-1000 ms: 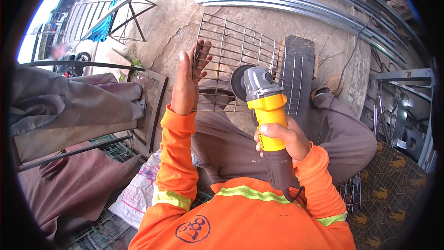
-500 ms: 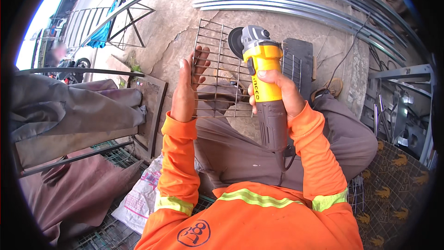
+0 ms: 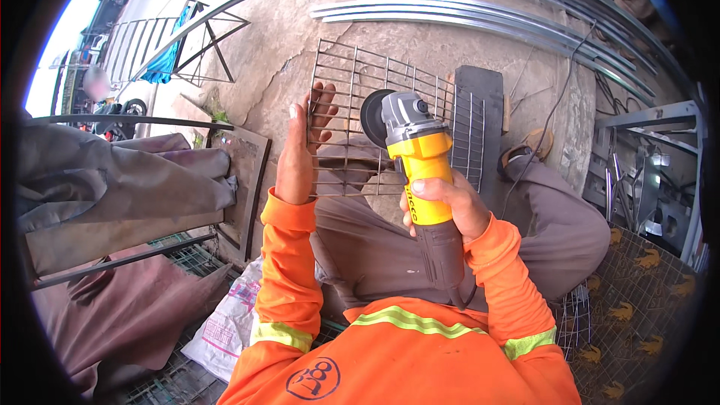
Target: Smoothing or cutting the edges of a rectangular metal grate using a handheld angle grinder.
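Note:
My right hand (image 3: pixel 450 202) is wrapped round the yellow and dark body of an angle grinder (image 3: pixel 427 172). Its grey head points away from me, and the dark disc (image 3: pixel 373 117) at its left lies over the wire mesh panel (image 3: pixel 360 67), though contact is unclear. The mesh is a grid of thin metal rods, raised in front of my lap. My left hand (image 3: pixel 300 146) stands upright at the mesh's left edge, palm facing right and fingers stretched out, some partly behind the wires. A dark board (image 3: pixel 478 116) lies at the mesh's right side.
Long silver metal profiles (image 3: pixel 450 11) lie on the concrete beyond the mesh. A cable (image 3: pixel 555 105) runs on the right, near a metal frame (image 3: pixel 652 116). Grey cloth (image 3: pixel 112 172) and a white sack (image 3: pixel 225 322) are at my left.
The grinder has come nearer to me and slightly left, in my right hand. The mesh has shifted a little and shows more of its far side. My left hand stays almost in place.

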Motion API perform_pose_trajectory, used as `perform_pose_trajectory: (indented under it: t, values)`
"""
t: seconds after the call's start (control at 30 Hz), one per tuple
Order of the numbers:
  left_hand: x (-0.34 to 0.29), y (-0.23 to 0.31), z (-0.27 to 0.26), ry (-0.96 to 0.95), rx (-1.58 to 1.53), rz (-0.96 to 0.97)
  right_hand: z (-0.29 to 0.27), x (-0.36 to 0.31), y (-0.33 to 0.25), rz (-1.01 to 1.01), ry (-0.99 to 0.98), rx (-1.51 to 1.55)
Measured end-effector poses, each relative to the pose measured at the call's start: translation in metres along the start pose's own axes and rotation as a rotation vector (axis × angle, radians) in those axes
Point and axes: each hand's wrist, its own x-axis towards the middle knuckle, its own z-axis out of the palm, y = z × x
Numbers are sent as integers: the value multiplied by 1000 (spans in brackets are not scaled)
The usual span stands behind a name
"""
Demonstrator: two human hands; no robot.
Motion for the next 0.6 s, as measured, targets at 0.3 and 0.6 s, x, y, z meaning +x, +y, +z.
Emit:
perform_pose_trajectory:
  t: [0.3, 0.6]
  values:
    - [2, -9, -4, 22, -4, 0, -10, 27, -15, 0, -18, 261]
    - [-2, -5, 0, 19, 1, 14, -7, 27, -24, -74, 82, -20]
